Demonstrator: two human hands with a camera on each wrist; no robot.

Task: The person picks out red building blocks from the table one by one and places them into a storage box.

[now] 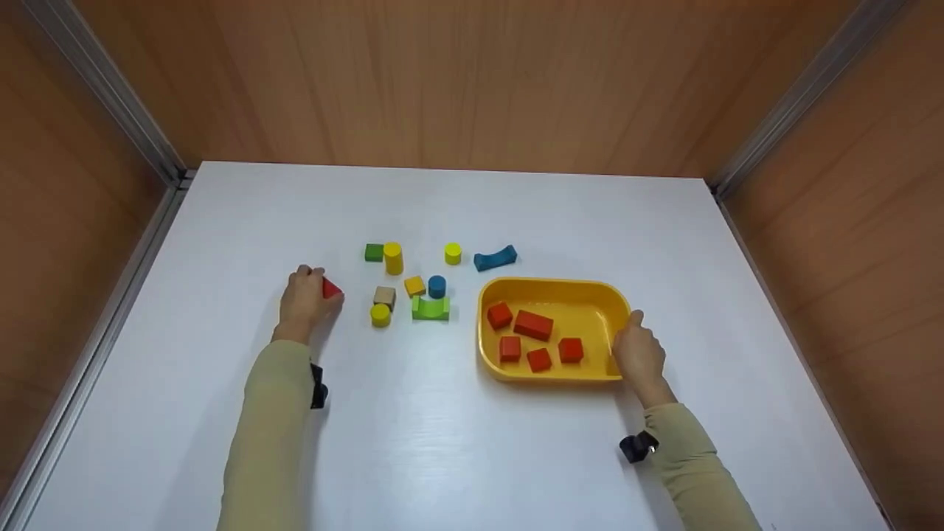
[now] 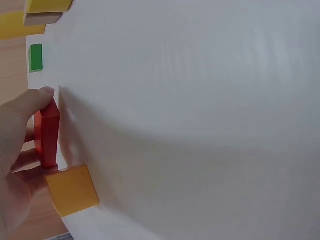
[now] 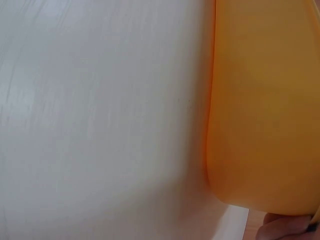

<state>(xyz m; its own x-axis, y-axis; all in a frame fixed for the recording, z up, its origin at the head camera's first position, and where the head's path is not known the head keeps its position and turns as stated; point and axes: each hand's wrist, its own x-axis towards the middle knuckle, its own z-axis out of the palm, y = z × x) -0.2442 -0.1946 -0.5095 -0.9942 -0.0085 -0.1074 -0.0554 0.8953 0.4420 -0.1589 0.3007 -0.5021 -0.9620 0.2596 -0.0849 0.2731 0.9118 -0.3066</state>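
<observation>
At the left of the table my left hand [image 1: 302, 301] pinches a red triangular block [image 1: 332, 288] between thumb and fingers. The left wrist view shows the red block [image 2: 47, 134] on its edge, close over the white surface. An orange block [image 2: 73, 190] lies right beside the lower fingers there; in the head view it is hidden. My right hand [image 1: 640, 352] grips the right rim of a yellow tray [image 1: 575, 289]. Inside the tray are several red blocks, among them a longer one [image 1: 533, 325]. In the right wrist view, fingers [image 3: 285, 227] show at the tray's underside edge.
Between hand and tray lie a green block [image 1: 374, 252], yellow cylinders [image 1: 393, 259], a blue cylinder [image 1: 436, 287], a light green bridge block [image 1: 431, 309], a plain wooden cube [image 1: 384, 296] and a blue curved block [image 1: 495, 258]. Wooden panels [image 1: 457, 81] enclose the table's back and sides.
</observation>
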